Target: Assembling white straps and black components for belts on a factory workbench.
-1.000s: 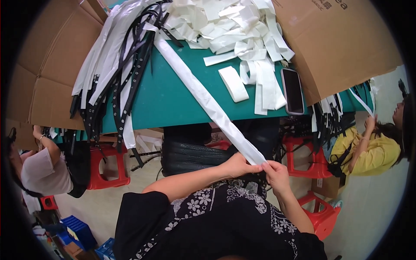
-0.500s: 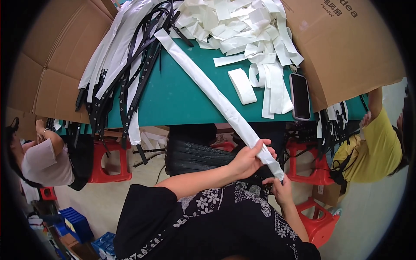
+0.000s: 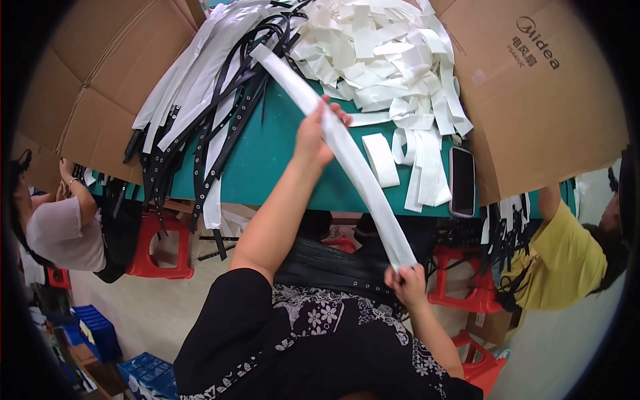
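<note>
Long white sleeve (image 3: pixel 365 177) was stretched on a diagonal btwn the hands, far end poking past the L hand, near end at the R hand. L hand (image 3: pixel 319 137) was wrapped round it partway up; R hand (image 3: pixel 408 285) pinched the near end, w/ a dark bit at the fingertips, too small to ID. Hands well apart, each closed on the sleeve.

Main risk, prob.: thin, creased stuff, so a hard pull btwn the hands could tear or wrinkle it. If the R pinch was light, the near end could slip & drop lapward.

Far end, beyond & left of L hand, lay over or just above the black eyelet straps (image 3: pixel 250 110); couldn't tell if touching. Snag risk there: a sideways sweep could catch an eyelet or drag straps along.

Right of L hand: white strip pile (image 3: pixel 393 67), plus a folded white band (image 3: pixel 381 161) nearer R hand. A wide L elbow or wrist swing might knock those about. Phone (image 3: pixel 462 181), up & right of R hand, sat near the table (image 3: pixel 267 177) edge; a stray bump could tip it off.
</note>
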